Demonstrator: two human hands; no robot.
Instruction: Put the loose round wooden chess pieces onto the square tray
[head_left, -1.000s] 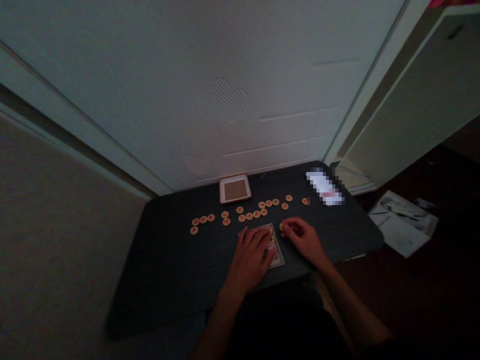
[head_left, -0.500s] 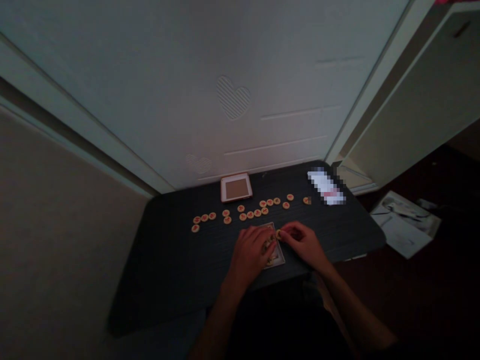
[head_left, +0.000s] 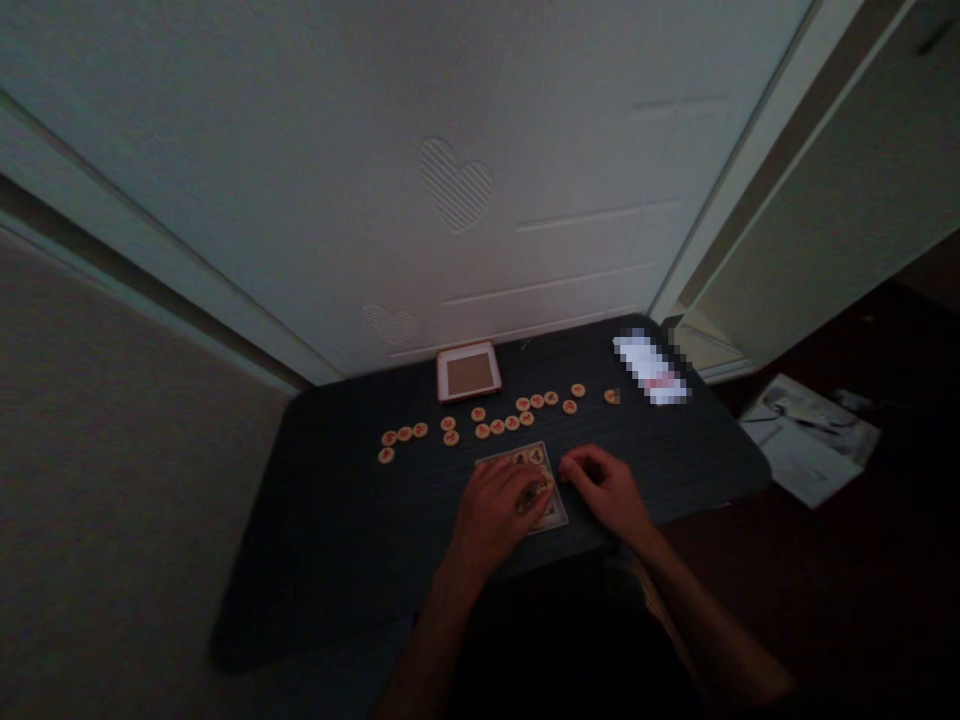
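Observation:
Over a shallow box [head_left: 557, 515] at the table's near edge, my left hand [head_left: 487, 505] is curled round a few Chinese chess pieces [head_left: 531, 496], with one round piece [head_left: 547, 482] by its fingertips. Several more pieces [head_left: 535, 456] with dark characters lie inside the box, partly covered by that hand. My right hand [head_left: 609, 492] hovers just right of the box, its thumb and fingers drawn together, and no piece shows in them. Beyond the box, red-marked pieces [head_left: 498, 427] lie face up in broken rows across the table.
The dark table [head_left: 337, 530] stands against a white panel [head_left: 570, 170] with heart reliefs. An open box lid [head_left: 469, 374] rests at its back edge. A pixelated phone-like object [head_left: 651, 368] lies at the back right. On the floor to the right is a white box [head_left: 810, 440].
My right hand has let go of a piece, which now sits by my left fingertips. The dark-marked pieces at the box's far end show more. The view has shifted slightly.

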